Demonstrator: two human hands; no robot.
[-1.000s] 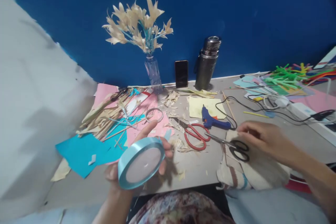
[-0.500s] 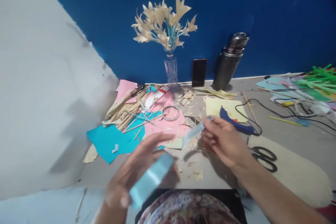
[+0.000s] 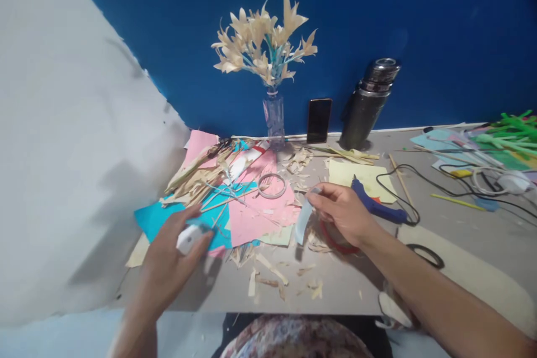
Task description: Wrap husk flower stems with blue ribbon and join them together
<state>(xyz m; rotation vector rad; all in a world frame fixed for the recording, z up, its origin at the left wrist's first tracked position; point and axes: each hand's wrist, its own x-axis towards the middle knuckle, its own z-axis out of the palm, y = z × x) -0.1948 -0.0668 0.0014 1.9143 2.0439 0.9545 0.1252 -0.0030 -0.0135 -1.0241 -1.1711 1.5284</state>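
Observation:
My left hand point(image 3: 172, 257) is over the left of the table, fingers curled round a small roll point(image 3: 191, 239) whose white side with a dark hole faces me. My right hand point(image 3: 342, 210) pinches the top end of a short light blue strip of ribbon point(image 3: 304, 222) between thumb and fingertips. The strip hangs down in a curve, apart from the roll. A red curved edge point(image 3: 335, 240) shows under the right hand; what it belongs to is hidden. Scissors with black handles point(image 3: 425, 254) lie partly behind my right forearm.
Dried husks point(image 3: 197, 179) and sticks lie over blue paper point(image 3: 157, 218) and pink paper point(image 3: 251, 215). A vase point(image 3: 274, 120) of husk flowers, a phone point(image 3: 319, 120) and a flask point(image 3: 367, 106) stand along the wall. A blue glue gun point(image 3: 375, 204) trails its cord. Scraps litter the front.
My left hand has moved left and away with the roll, turning it from its light blue face to its white side. The right hand has shifted slightly left; its strip now hangs downward.

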